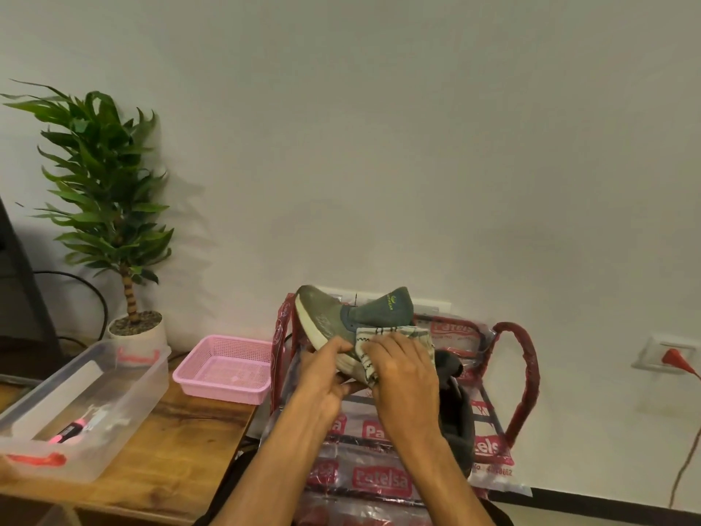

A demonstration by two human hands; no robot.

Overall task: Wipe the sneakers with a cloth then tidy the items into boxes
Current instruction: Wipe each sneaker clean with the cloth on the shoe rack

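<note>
A grey-green sneaker point(333, 317) with a white sole is held up in the air, toe pointing up-left. My left hand point(322, 377) grips it from below at the sole. My right hand point(402, 377) presses a pale checked cloth point(394, 334) against the sneaker's side, fingers curled round the cloth. A second dark sneaker point(457, 423) lies below on a plastic-wrapped red chair point(523, 377), partly hidden by my right arm.
A wooden table point(182, 442) at left carries a clear plastic box point(91, 404) with a pink-and-black item inside, a pink basket point(227, 370) and a potted plant point(110, 206). A wall socket with a red plug point(675, 360) is at right.
</note>
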